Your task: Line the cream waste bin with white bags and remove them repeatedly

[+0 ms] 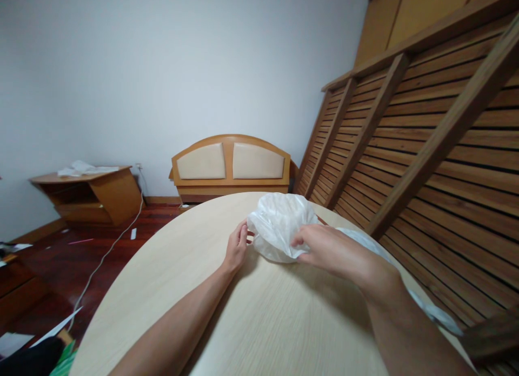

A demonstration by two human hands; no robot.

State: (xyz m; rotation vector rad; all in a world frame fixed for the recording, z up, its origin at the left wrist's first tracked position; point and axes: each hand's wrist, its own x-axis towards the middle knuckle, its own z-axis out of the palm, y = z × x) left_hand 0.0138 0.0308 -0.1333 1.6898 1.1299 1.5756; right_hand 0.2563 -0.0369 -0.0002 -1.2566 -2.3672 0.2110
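Observation:
A crumpled white, see-through plastic bag (279, 219) sits bunched up on the pale round table (182, 262). At its left edge, my left hand (238, 245) is closed, with the fingertips gripping the plastic. My right hand (318, 243) reaches across from the right and pinches the bag's near right side between thumb and fingers. Whatever the bag may hold cannot be made out. More thin whitish plastic (363, 240) lies behind my right forearm, partly hidden by it, and a further strip (436, 314) lies at the table's right edge.
Slatted wooden panels (425, 149) lean close along the right side of the table. Beyond the far edge stands a headboard (229, 184). To the left are a low wooden desk (117, 197) with papers on top and a white cable (109, 252) across the floor.

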